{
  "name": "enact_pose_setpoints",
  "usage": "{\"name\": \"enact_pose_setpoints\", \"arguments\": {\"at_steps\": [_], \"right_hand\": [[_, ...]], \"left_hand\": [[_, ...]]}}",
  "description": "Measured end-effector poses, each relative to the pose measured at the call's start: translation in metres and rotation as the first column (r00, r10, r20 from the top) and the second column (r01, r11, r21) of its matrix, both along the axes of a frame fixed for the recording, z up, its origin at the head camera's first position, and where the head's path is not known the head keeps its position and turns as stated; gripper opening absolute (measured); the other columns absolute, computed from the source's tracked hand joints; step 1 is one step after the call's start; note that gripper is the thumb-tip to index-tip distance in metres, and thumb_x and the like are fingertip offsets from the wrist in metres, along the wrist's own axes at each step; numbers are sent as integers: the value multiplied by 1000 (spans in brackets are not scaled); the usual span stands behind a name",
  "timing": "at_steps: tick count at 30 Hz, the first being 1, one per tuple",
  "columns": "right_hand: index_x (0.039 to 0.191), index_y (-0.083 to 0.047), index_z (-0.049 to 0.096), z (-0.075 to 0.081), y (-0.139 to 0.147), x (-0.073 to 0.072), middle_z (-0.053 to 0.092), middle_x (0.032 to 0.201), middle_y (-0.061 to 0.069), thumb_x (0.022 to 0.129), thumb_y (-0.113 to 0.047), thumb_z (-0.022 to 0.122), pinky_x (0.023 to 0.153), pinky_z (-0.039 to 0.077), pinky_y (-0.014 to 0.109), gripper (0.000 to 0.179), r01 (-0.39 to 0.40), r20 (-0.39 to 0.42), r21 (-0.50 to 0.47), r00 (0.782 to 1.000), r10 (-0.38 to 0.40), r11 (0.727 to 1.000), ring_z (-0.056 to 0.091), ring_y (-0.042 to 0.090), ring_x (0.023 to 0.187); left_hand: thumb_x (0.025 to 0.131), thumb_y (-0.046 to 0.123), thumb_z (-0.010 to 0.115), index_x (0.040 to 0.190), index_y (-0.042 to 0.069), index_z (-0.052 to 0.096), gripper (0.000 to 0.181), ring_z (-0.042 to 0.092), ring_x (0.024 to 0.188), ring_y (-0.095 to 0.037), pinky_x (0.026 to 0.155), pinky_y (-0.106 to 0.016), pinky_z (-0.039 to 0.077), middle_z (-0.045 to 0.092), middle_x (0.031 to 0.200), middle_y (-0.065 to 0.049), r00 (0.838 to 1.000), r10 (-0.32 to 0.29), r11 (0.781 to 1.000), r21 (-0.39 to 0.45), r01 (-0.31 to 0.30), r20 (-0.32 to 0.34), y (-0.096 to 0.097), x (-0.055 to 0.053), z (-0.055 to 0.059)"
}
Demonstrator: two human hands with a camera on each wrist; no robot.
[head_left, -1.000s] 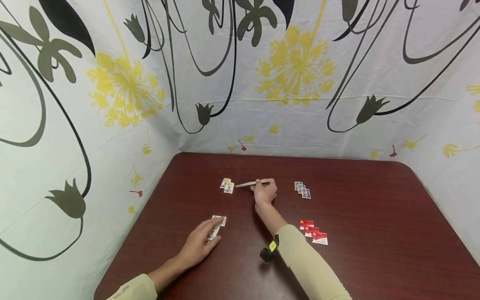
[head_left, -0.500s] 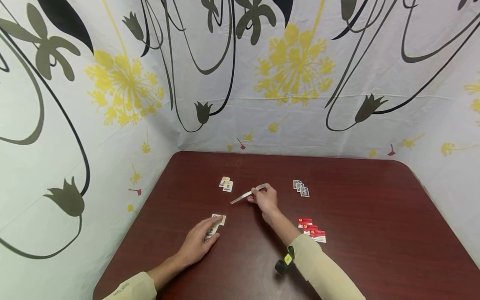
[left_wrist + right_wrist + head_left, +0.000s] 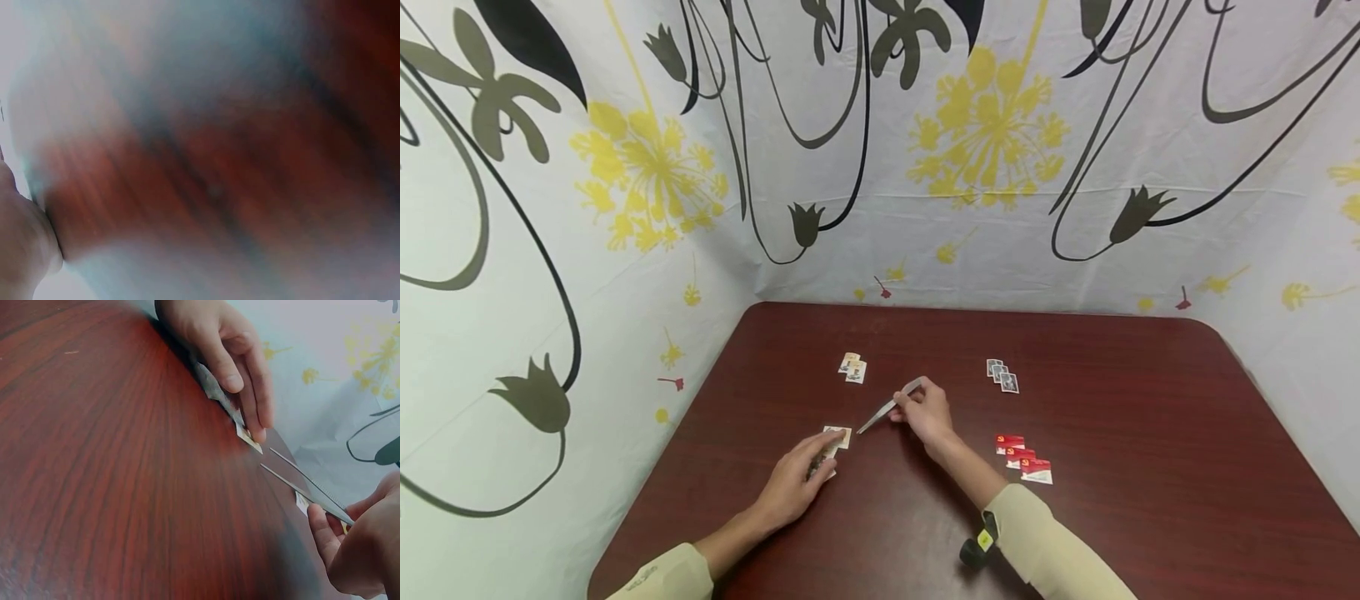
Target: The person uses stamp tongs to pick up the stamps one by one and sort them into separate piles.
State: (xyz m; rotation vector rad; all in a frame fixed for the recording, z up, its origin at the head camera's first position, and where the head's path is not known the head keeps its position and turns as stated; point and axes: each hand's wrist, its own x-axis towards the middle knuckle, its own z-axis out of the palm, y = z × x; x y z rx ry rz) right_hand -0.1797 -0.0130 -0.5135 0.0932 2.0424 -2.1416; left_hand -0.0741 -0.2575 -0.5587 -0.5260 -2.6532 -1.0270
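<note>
My right hand [image 3: 929,414] pinches metal tweezers [image 3: 880,413], which point down and left toward the stamps [image 3: 842,442] beside my left hand. In the right wrist view the two tips of the tweezers [image 3: 300,489] stand apart with nothing between them, just short of a stamp [image 3: 249,439]. My left hand [image 3: 793,482] rests over this overlapping set of stamps, fingers extended and partly covering them. How many lie underneath is hidden. The left wrist view is mostly blur, with part of a hand [image 3: 28,244] at its left edge.
Two overlapping pale stamps [image 3: 855,372] lie farther back on the dark red-brown table [image 3: 1112,400]. A stepped row of grey stamps [image 3: 1002,375] is at the back right. Nearer, three red-and-white stamps [image 3: 1024,460] overlap. A flower-patterned cloth [image 3: 880,167] hangs behind the table.
My right hand has come from beside the back pale stamps toward me, and the tweezers have swung to point at the stamps near my left hand. The left hand has stayed nearly still.
</note>
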Motion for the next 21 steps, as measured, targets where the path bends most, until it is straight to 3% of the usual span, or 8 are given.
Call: {"name": "enact_pose_setpoints", "arguments": {"at_steps": [7,21], "right_hand": [[101,2,59,-1,-3,5,73,85,18,102,1,67,72,64,39,8,6,-17,32,1000,-5,999,75,24,67],[102,2,60,-6,-13,11,74,88,19,102,1,68,73,65,39,8,12,-38,29,999,-11,1000,76,26,71]], "left_hand": [[101,8,73,148,14,63,48,63,131,-25,100,-52,55,65,144,-6,999,-15,1000,3,16,-48,0,-1,-3],[101,3,71,147,8,62,48,58,138,-29,106,-55,50,64,147,-11,996,-24,999,-31,21,-81,-12,2,0]]}}
